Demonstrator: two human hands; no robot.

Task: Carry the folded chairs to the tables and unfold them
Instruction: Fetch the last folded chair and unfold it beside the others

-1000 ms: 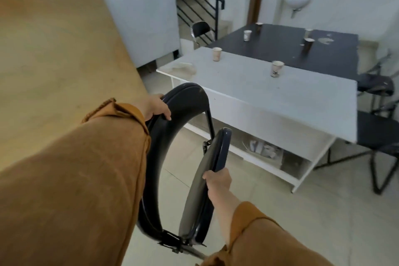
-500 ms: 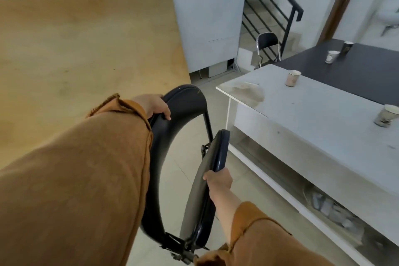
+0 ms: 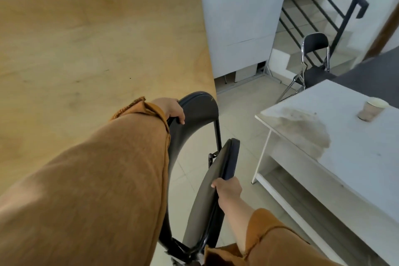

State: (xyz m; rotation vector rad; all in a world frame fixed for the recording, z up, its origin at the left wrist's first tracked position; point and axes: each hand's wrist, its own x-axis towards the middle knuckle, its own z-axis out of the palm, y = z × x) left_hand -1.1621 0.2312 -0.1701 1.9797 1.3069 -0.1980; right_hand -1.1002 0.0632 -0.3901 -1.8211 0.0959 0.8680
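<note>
Chair (image 3: 194, 127), black, folding type, is held in both hands over the tiled floor (image 3: 237, 101), in the aisle between wooden table (image 3: 86, 49) and white table (image 3: 345, 157).

Left hand (image 3: 172, 109) is closed over the top left edge of the backrest (image 3: 198, 108); fingers are curled over the rim, tips seen on the near face. Backrest lies just beyond and to the right of that hand, its top close against the wooden table's near corner.

Right hand (image 3: 227, 188) is wrapped round the side edge of the seat (image 3: 216, 190); thumb tip is seen on the near face, the other fingers are hidden behind the edge. Seat rises steeply above this hand and runs down below it to the frame hinge at the bottom of the view.

Seat and backrest are parted, joined low; floor is seen through the gap. Chair feet are out of view, so contact with the floor cannot be told.

Both arms are covered by ochre sleeves (image 3: 108, 179).

A paper cup (image 3: 371, 110) stands on the white table, near a grey stain. A second chair (image 3: 315, 49), unfolded, is set by the stair railing (image 3: 323, 0), beside a dark table (image 3: 377, 65).
</note>
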